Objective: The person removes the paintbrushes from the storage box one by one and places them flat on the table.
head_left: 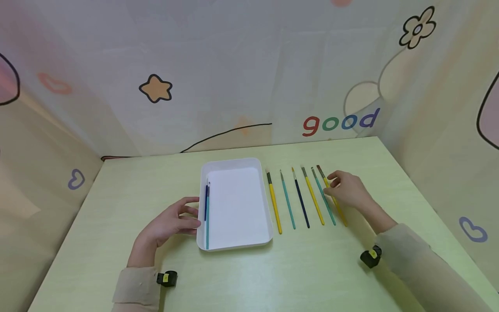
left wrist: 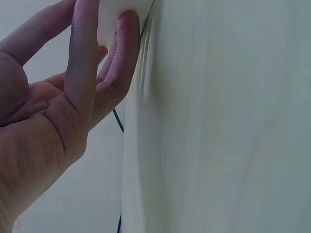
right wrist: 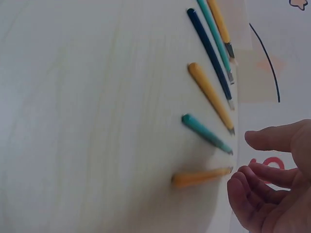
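A white rectangular tray (head_left: 239, 203) lies on the table, with a dark blue paintbrush (head_left: 205, 203) and a teal paintbrush (head_left: 208, 216) along its left wall. My left hand (head_left: 175, 221) touches that left side of the tray with relaxed fingers; in the left wrist view the fingertips meet the white tray wall (left wrist: 109, 24). Over the rightmost yellow paintbrush (head_left: 340, 210) hovers my right hand (head_left: 347, 189), holding nothing. Thumb and fingers are apart in the right wrist view. Left of that brush lies another teal paintbrush (head_left: 325, 199), close to the fingertips.
Several more brushes lie in a row right of the tray: a thick yellow one (head_left: 274, 203), a thin teal one (head_left: 288, 201), a dark blue one (head_left: 301, 201) and another yellow one (head_left: 313, 197). A printed curtain (head_left: 218, 65) hangs behind the table's back edge.
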Available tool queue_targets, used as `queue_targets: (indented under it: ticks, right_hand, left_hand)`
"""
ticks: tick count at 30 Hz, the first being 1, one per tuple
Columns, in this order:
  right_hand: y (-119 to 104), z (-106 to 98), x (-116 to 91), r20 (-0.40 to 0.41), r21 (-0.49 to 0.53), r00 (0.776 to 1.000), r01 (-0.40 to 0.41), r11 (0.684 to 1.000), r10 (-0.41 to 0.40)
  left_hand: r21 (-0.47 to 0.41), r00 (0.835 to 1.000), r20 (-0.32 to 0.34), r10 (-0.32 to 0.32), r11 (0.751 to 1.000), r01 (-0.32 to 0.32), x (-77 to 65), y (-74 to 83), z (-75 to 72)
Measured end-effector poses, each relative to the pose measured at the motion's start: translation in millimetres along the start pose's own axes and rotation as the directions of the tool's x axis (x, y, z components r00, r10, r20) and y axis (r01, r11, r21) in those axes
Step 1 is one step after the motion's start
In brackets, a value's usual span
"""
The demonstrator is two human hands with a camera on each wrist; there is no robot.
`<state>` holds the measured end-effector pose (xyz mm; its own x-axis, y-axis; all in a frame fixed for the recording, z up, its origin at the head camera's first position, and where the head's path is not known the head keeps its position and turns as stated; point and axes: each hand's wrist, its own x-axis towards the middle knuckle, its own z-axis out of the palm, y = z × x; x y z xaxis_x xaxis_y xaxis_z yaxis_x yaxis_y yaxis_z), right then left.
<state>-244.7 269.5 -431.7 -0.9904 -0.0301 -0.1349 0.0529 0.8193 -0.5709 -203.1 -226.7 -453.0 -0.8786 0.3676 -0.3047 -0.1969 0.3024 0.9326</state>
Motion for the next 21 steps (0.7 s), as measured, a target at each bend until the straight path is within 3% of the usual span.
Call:
queue_targets:
  ticks: [8, 11, 16, 21]
  right_hand:
    - [-28.5, 2.1, -2.0, -0.014, 0.121, 0.998, 0.063, 0.991, -0.062]
    - [-38.3, 7.0, -1.4, 0.01, 0.207, 0.995, 0.096, 0.974, -0.1]
    - [-57.3, 16.9, -0.9, 0.112, 0.403, 0.98, 0.107, 0.909, -0.165]
    - [-76.5, 22.2, -2.3, 0.242, 0.572, 0.938, 0.068, 0.817, -0.247]
  left_hand:
    - [0.008, 1.0, -0.007, -0.003, 1.0, 0.003, -0.7, 3.0, 1.1]
    - [0.009, 1.0, -0.005, 0.002, 1.0, -0.002, -1.7, 3.8, 1.5]
    - [0.006, 1.0, 0.002, 0.008, 1.0, -0.008, -2.5, 3.2, -0.4]
    - [-0.011, 1.0, 0.017, 0.021, 1.0, -0.021, -2.9, 3.7, -1.2]
